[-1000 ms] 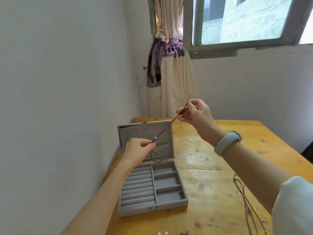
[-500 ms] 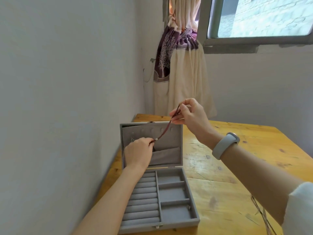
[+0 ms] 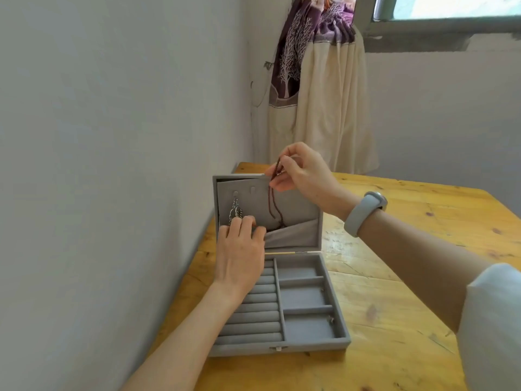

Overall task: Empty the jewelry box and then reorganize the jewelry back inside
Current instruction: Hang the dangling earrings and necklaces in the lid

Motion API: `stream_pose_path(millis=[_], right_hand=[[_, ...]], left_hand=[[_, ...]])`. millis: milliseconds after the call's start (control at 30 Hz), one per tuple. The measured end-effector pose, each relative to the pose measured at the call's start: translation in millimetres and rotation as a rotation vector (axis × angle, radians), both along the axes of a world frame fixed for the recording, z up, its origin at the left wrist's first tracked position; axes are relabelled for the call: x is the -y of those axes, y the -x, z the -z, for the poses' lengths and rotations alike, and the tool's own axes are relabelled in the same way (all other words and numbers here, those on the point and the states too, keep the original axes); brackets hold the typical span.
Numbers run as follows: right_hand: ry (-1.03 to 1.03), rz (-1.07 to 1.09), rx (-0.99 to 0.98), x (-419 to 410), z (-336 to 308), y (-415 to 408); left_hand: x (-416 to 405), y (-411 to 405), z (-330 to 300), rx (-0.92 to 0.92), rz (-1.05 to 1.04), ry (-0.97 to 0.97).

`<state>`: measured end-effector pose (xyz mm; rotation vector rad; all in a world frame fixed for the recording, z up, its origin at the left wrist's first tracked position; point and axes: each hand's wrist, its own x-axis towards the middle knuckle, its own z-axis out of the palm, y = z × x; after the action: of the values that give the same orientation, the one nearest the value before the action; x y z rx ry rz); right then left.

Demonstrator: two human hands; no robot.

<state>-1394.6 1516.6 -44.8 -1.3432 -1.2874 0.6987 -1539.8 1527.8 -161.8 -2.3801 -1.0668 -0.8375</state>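
We see the grey jewelry box [image 3: 315,341] open on the table, lid upright; a dark red cord necklace [image 3: 272,204] and silver earrings [image 3: 236,212] hang inside the lid.

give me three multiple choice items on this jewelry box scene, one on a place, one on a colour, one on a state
1. Where does the dark red cord necklace hang?
A. against the lid's inside
B. in the ring rolls
C. on the table

2. What colour is the jewelry box?
A. gold
B. grey
C. purple

3. What is the right hand doing?
A. lying flat on the table
B. closing the lid
C. pinching the necklace's top end

Answers:
1 A, the cord runs down the upright lid into its pocket.
2 B, lid, tray and lining are grey all over.
3 C, its fingers grip the cord at the lid's top edge.
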Motion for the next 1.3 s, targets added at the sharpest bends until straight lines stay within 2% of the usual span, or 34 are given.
stream_pose_path(millis=[100, 167, 533, 933, 1133, 1300], right_hand=[[-0.019, 0.075, 0.407, -6.8, 25.5, -0.9], [-0.067, 0.117, 0.574, -10.9, 38.7, -0.1], [-0.393, 0.349, 0.940, -33.0, 52.2, 24.5], [-0.489, 0.351, 1.101, -28.5, 63.4, 15.3], [-0.407, 0.314, 1.016, -11.1, 79.0, 14.6], [-0.264, 0.107, 1.156, 5.5, 104.3, 2.3]], left_hand=[[2.0, 2.7, 5.0, 0.107, 0.036, -0.018], [1.3, 4.1, 8.7, 0.173, 0.062, -0.028], [-6.1, 7.2, 17.6, 0.260, 0.116, -0.049], [-5.8, 6.5, 19.7, 0.288, 0.120, -0.043], [-4.7, 7.4, 21.7, 0.291, 0.111, 0.002], [-0.7, 10.8, 26.1, 0.247, 0.073, 0.059]])
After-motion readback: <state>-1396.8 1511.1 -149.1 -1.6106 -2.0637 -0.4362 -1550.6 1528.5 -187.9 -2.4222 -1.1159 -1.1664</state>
